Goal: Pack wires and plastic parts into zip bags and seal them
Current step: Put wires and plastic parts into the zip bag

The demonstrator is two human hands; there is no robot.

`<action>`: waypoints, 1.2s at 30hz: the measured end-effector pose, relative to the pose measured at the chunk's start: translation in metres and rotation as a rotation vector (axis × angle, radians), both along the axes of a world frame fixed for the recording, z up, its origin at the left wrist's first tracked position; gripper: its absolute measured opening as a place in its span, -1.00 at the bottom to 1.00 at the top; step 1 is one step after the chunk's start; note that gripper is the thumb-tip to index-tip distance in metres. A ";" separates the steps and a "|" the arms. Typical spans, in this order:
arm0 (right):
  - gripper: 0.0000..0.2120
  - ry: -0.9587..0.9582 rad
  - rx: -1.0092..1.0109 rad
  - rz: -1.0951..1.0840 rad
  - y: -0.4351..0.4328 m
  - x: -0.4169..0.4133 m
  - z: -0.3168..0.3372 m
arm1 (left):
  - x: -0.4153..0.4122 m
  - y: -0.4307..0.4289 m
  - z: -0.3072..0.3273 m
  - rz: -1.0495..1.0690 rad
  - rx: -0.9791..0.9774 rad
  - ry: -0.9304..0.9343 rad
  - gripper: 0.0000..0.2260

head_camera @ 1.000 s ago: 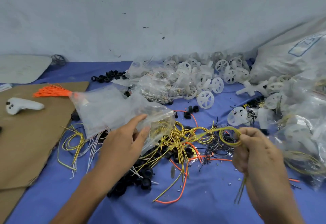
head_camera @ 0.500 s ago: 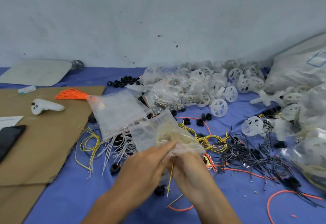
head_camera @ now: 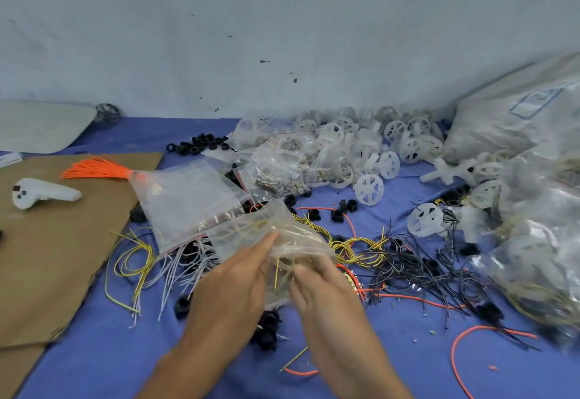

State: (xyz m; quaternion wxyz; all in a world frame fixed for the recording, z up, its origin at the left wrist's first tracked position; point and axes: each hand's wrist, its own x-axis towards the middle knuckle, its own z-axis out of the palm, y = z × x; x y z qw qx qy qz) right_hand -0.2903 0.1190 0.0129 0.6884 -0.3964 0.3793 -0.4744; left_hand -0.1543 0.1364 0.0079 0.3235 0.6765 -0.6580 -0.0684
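Zip bag (head_camera: 282,235) is pinched open by left hand (head_camera: 232,288) so yellow wires (head_camera: 276,273) get fed in from 3 o'clock by right hand (head_camera: 323,298), fingers bunched.

Small assembly/packing workshop: loose wires (head_camera: 405,260), plastic wheels (head_camera: 367,189) & filled bags (head_camera: 276,172) on blue cloth (head_camera: 125,361).

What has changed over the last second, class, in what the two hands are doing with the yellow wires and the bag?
The right hand carried its yellow wires leftward into the zip bag; one end sticks out. Both hands now hold that bag, the left hand as before. The bag of orange wires and the white controller on the cardboard stayed put.
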 end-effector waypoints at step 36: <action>-0.75 0.284 -0.146 0.229 -0.033 -0.059 -0.005 | -0.017 -0.006 -0.007 -0.038 -0.002 -0.020 -0.62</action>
